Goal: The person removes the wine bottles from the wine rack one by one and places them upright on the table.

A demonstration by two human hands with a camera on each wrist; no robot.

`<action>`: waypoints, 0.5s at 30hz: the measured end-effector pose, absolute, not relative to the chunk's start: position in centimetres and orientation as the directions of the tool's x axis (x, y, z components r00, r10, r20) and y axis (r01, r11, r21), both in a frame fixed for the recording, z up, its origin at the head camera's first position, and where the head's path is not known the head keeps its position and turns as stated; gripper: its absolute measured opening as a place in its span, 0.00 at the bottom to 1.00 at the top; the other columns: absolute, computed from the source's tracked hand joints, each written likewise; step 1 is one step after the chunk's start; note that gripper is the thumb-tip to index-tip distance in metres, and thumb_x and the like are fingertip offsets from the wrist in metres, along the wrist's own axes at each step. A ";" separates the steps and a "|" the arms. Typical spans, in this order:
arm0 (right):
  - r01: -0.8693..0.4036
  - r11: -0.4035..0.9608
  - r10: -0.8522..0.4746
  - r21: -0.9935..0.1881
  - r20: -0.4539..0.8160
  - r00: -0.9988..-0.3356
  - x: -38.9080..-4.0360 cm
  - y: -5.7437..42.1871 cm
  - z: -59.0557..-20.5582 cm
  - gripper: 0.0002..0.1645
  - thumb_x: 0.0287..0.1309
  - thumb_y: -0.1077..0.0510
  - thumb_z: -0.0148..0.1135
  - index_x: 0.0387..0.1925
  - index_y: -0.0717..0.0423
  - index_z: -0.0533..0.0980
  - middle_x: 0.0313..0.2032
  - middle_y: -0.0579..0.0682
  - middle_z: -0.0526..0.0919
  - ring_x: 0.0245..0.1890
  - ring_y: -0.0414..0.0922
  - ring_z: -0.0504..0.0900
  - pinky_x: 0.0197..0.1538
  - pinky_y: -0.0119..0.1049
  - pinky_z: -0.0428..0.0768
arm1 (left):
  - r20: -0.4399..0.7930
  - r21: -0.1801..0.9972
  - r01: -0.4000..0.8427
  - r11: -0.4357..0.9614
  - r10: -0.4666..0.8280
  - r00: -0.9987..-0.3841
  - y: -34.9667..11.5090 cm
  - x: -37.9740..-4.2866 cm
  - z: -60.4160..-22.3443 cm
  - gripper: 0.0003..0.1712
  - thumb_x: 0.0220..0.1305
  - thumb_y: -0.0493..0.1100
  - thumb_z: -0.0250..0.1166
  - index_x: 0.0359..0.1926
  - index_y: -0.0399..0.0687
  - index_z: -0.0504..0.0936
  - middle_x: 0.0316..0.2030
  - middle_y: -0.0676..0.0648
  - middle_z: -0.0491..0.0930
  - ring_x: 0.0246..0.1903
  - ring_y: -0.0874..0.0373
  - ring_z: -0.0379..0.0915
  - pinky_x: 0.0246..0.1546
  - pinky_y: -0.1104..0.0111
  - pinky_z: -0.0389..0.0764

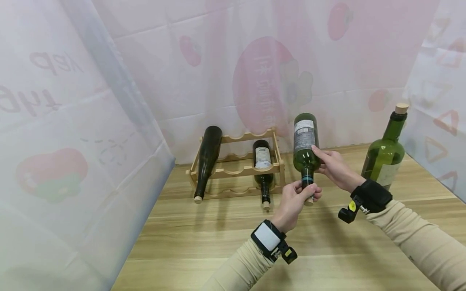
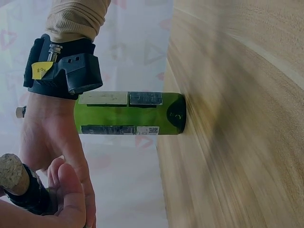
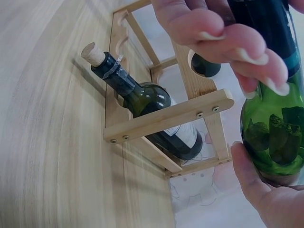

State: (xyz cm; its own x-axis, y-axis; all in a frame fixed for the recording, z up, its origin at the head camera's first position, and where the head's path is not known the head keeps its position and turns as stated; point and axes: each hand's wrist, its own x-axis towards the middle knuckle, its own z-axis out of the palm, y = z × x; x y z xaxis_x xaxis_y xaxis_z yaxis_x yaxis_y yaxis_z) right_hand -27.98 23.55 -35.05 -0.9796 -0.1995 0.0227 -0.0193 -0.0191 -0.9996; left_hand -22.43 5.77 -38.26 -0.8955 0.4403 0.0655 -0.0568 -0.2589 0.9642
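Four bottles are in view: the held bottle point(image 1: 305, 139), a standing bottle point(image 1: 386, 155), a long dark bottle point(image 1: 210, 155) and a shorter bottle point(image 1: 263, 157); with them are one wooden rack point(image 1: 233, 173) and two hands. Each bottle has one cork, four in all. The held bottle is of green glass, tipped neck down with its base uppermost; its back label is dark grey with a white panel and barcode, and its dark neck carries a blue-green band above the cork point(image 1: 309, 201). It is held in the air over the rear part of the desk point(image 1: 174, 242), between the rack and the standing bottle. The left hand point(image 1: 292, 203) has its thumb and fingers closed about the neck near the cork, while the right hand point(image 1: 335, 169) grips the body just above the shoulder, thumb against the label. The rack sits near the desk's back left corner and has two tiers: the long dark bottle lies sloping on the upper one, the shorter, white-labelled bottle on the lower, both with corks toward the front edge. The standing bottle, green and upright, is near the back right corner, partly hidden by the right wrist.
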 end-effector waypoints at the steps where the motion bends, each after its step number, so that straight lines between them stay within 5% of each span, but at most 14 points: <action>1: -0.017 -0.018 -0.197 -1.000 0.020 -0.980 -27.9 23.6 -35.1 0.47 0.71 0.38 0.42 0.69 0.75 0.50 0.45 0.42 0.76 0.43 0.32 0.80 0.49 0.25 0.80 | 0.065 0.964 -0.058 -0.261 0.441 -0.895 5.8 -22.4 -38.3 0.11 0.67 0.41 0.60 0.44 0.37 0.80 0.44 0.29 0.81 0.33 0.64 0.80 0.37 0.75 0.80; 15: 0.000 -0.006 -0.174 -1.000 0.001 -0.985 -27.2 24.3 -35.1 0.49 0.70 0.36 0.42 0.70 0.74 0.48 0.49 0.46 0.72 0.44 0.31 0.79 0.50 0.24 0.79 | 0.050 0.970 -0.065 -0.235 0.454 -0.890 6.4 -21.9 -38.3 0.11 0.67 0.42 0.61 0.45 0.39 0.80 0.43 0.32 0.83 0.33 0.64 0.79 0.39 0.72 0.80</action>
